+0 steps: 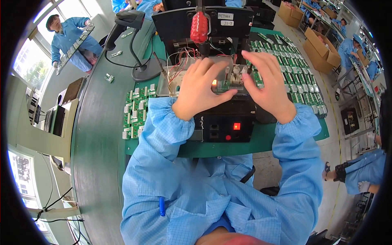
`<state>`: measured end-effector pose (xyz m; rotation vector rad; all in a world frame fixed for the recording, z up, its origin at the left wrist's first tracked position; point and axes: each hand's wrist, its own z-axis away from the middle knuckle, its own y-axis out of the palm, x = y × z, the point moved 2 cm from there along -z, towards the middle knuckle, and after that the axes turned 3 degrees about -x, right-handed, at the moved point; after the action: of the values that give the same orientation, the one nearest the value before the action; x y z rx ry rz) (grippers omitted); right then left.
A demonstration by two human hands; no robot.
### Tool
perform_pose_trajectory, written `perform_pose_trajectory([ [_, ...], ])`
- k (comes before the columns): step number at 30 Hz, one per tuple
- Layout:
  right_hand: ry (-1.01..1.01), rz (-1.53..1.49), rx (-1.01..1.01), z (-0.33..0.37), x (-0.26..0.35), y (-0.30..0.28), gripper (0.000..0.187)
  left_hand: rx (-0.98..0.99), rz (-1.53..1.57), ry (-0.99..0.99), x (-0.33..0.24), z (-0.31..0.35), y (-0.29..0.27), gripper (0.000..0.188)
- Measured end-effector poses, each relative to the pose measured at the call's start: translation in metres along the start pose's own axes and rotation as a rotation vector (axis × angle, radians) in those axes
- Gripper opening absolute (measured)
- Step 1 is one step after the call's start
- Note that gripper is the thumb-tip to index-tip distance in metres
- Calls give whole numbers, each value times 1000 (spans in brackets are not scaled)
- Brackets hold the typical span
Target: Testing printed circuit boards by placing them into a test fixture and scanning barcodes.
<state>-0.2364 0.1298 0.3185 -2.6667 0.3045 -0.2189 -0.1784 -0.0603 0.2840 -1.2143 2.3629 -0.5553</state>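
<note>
Both my hands reach over a test fixture (pixel 166 86) with a clear cover and red and white wires. Over its left part is my left hand (pixel 200 87), fingers apart, thumb stretched to the right. My right hand (pixel 267 87) is at the right side, fingers raised and thumb spread, with nothing visible in it. In the gap between them shows a green circuit board (pixel 223 86) with a small lit orange display. Whether my fingertips touch it I cannot tell. A red-handled clamp lever (pixel 199 27) stands upright behind my hands.
A black box (pixel 220 132) with a lit red switch sits in front. Rows of circuit boards (pixel 300 77) lie at the right; more boards (pixel 136 110) lie at the left. A barcode scanner (pixel 124 30) stands far left. A person (pixel 73 41) carries a tray behind the bench.
</note>
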Motion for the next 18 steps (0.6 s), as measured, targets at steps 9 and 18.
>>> perform_pose_trajectory([
  [9,57,19,250,1,-14,24,21,21,25,-49,3,4,3,65],
  [18,79,6,203,8,-12,27,22,-10,25,12,4,5,1,60],
])
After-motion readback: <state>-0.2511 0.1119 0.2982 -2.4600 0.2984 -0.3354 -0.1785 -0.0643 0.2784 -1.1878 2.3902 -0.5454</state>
